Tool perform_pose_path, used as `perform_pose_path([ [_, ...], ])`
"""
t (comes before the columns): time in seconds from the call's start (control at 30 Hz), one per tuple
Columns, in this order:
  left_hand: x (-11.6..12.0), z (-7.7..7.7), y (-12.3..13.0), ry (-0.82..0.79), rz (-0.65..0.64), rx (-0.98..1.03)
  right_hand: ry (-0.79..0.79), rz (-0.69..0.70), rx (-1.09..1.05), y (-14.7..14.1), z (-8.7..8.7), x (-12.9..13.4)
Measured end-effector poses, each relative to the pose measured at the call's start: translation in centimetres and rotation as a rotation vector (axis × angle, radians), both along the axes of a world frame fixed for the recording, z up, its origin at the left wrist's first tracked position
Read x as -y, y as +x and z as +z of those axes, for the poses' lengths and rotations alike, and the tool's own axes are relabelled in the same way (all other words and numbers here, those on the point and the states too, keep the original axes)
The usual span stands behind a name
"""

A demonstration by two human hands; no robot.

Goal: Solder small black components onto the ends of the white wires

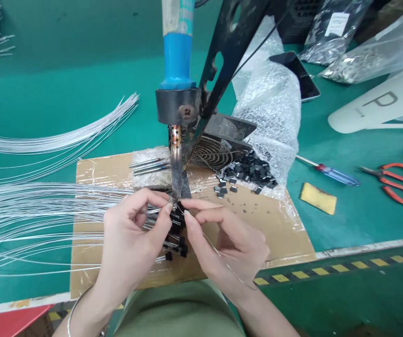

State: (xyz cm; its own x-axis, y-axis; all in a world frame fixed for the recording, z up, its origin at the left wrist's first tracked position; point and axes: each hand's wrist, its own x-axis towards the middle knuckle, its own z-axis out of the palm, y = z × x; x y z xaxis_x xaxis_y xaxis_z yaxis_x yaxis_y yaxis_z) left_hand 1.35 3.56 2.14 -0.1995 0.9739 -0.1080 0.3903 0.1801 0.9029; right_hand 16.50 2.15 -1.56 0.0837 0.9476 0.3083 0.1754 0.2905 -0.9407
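Note:
A soldering iron [176, 61] with a blue handle is clamped in a black metal stand [219, 61], its tip pointing down between my hands. My left hand [131, 238] is closed in a pinch just left of the tip; the small piece between thumb and forefinger is mostly hidden. My right hand [229, 238] pinches a thin solder wire [235, 272], whose tail runs back over the palm to the wrist. White wires [40, 206] stretch in from the left, under my left hand. Several black connectors [178, 245] lie at their ends, below the tip.
Cardboard [275, 234] covers the bench under my hands. Loose black connectors [250, 168] spill from bubble wrap [272, 103]. A yellow sponge [318, 198], screwdriver [335, 174] and red-handled scissors [398, 180] lie right. Another wire bundle [82, 131] lies back left; a white cup [373, 103] lies back right.

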Motion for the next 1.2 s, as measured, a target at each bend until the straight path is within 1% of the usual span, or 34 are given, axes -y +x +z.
perform_pose_path([
  [0.13, 0.02, -0.15, -0.01, -0.005, -0.008, -0.002, -0.034, 0.009, -0.023, 0.06, -0.05, 0.09],
  [0.4, 0.34, -0.30, -0.28, -0.008, -0.045, -0.076, -0.101, 0.009, -0.070, 0.01, -0.28, 0.27],
  [0.57, 0.35, -0.08, -0.03, 0.027, -0.045, -0.123, -0.101, 0.012, -0.060, 0.04, -0.19, 0.17],
  [0.77, 0.42, -0.26, 0.24, 0.097, -0.017, -0.191, -0.075, -0.009, -0.036, -0.09, -0.30, -0.03],
  [0.9, 0.51, -0.11, 0.34, 0.103, -0.017, -0.200, -0.067, -0.027, -0.041, -0.16, -0.38, -0.03],
  [1.2, 0.34, 0.16, 0.35, 0.093, -0.016, -0.194, -0.058, -0.017, -0.058, -0.18, -0.28, -0.08],
])
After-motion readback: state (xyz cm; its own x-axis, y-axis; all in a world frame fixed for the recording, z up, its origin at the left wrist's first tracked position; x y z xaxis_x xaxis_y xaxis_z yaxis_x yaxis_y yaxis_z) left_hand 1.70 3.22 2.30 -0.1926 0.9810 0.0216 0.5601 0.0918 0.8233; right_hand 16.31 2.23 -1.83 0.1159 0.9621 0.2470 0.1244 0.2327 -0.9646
